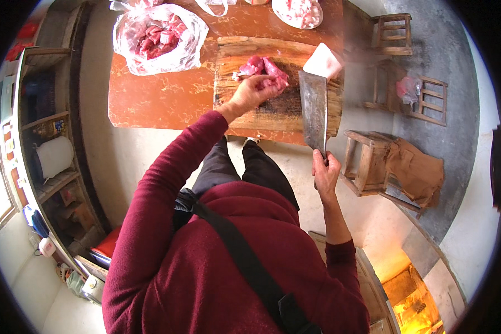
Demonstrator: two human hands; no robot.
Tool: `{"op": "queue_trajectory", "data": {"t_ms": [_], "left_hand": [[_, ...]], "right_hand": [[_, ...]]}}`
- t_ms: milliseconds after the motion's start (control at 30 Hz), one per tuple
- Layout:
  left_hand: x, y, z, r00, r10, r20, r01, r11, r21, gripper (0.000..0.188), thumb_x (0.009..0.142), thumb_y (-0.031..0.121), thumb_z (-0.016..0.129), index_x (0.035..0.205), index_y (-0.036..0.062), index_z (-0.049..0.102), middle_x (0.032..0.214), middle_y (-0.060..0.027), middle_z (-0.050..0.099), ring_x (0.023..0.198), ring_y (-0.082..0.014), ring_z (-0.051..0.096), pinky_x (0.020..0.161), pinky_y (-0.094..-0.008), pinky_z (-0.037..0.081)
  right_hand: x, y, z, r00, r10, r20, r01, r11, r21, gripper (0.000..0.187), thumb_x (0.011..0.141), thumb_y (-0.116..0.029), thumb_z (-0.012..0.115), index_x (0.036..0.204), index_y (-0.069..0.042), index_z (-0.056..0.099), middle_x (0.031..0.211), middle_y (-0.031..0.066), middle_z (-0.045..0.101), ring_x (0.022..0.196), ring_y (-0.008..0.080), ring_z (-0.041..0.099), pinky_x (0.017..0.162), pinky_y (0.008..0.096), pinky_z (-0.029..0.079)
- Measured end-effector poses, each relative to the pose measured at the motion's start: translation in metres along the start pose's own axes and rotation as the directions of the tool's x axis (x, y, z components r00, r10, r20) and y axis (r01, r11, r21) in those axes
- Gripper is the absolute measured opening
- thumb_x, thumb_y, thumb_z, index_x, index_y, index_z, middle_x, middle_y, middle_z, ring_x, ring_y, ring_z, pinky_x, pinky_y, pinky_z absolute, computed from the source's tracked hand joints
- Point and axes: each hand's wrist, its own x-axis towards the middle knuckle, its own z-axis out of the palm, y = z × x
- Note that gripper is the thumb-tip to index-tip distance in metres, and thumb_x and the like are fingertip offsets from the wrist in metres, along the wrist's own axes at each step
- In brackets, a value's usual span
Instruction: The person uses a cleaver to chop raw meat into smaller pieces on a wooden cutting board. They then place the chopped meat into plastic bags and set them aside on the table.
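Observation:
On a wooden cutting board [295, 53] lies a piece of raw red meat [275, 69], and the fingers of my left hand [250, 96] are closed on its near end. My right hand [326, 170] grips the handle of a cleaver [314, 108]. Its broad grey blade stands over the right part of the board, apart from the red meat. A pale, fatty block of meat [323, 62] sits just beyond the blade's far end, at the board's right edge; whether they touch I cannot tell.
The board rests on a reddish-brown table [150, 103]. Left of it is a clear plastic bag of meat chunks [160, 40]; a plate of pale pieces [298, 11] stands at the far edge. Wooden stools [367, 158] are at the right, shelves [53, 122] at the left.

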Motion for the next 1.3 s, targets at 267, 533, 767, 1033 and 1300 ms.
{"op": "queue_trajectory", "data": {"t_ms": [267, 533, 767, 1033, 1300], "left_hand": [[-0.026, -0.022, 0.002, 0.885, 0.462, -0.058, -0.292, 0.65, 0.702, 0.039, 0.065, 0.007, 0.07, 0.101, 0.0069, 0.057, 0.103, -0.0122, 0.053, 0.099, -0.0323, 0.052, 0.086, -0.0382, 0.044], [-0.038, -0.027, 0.001, 0.92, 0.371, -0.127, -0.201, 0.725, 0.659, 0.038, 0.066, 0.009, 0.071, 0.102, 0.0076, 0.058, 0.104, -0.0114, 0.053, 0.1, -0.0323, 0.052, 0.087, -0.0387, 0.043], [-0.024, -0.02, 0.0, 0.9, 0.426, -0.088, -0.234, 0.644, 0.728, 0.04, 0.061, 0.015, 0.069, 0.097, 0.0022, 0.057, 0.101, -0.0135, 0.055, 0.097, -0.0329, 0.052, 0.085, -0.0389, 0.043], [-0.016, -0.034, -0.001, 0.933, 0.277, -0.229, -0.063, 0.753, 0.655, 0.045, 0.062, 0.016, 0.068, 0.104, 0.0048, 0.058, 0.093, -0.0145, 0.055, 0.092, -0.0332, 0.053, 0.084, -0.0379, 0.042], [-0.014, -0.042, -0.003, 0.934, 0.319, -0.158, -0.164, 0.779, 0.605, 0.04, 0.063, 0.013, 0.07, 0.099, 0.0013, 0.058, 0.091, -0.014, 0.055, 0.093, -0.033, 0.05, 0.085, -0.0396, 0.041]], "right_hand": [[-0.01, 0.012, -0.003, 0.997, -0.066, 0.042, 0.071, 0.989, -0.133, 0.032, 0.086, -0.022, 0.059, 0.064, -0.002, 0.048, 0.048, 0.0, 0.042, 0.041, 0.0077, 0.041, 0.039, 0.0279, 0.032], [-0.006, -0.01, 0.014, 0.947, -0.244, 0.209, 0.321, 0.753, -0.574, 0.029, 0.085, -0.025, 0.057, 0.069, -0.001, 0.052, 0.051, 0.0144, 0.053, 0.048, 0.0331, 0.054, 0.046, 0.0421, 0.04], [0.016, -0.024, 0.02, 0.934, -0.166, 0.315, 0.344, 0.651, -0.676, 0.032, 0.087, -0.027, 0.051, 0.072, 0.001, 0.053, 0.06, 0.0214, 0.057, 0.059, 0.0388, 0.058, 0.054, 0.0471, 0.044], [0.043, -0.029, 0.046, 0.914, -0.17, 0.368, 0.391, 0.61, -0.689, 0.033, 0.088, -0.026, 0.048, 0.072, 0.003, 0.055, 0.067, 0.026, 0.058, 0.067, 0.0425, 0.058, 0.062, 0.0498, 0.045], [0.049, -0.031, 0.047, 0.918, -0.134, 0.372, 0.36, 0.674, -0.645, 0.033, 0.087, -0.023, 0.05, 0.071, 0.005, 0.057, 0.067, 0.0282, 0.057, 0.067, 0.0441, 0.058, 0.061, 0.0505, 0.045]]}}
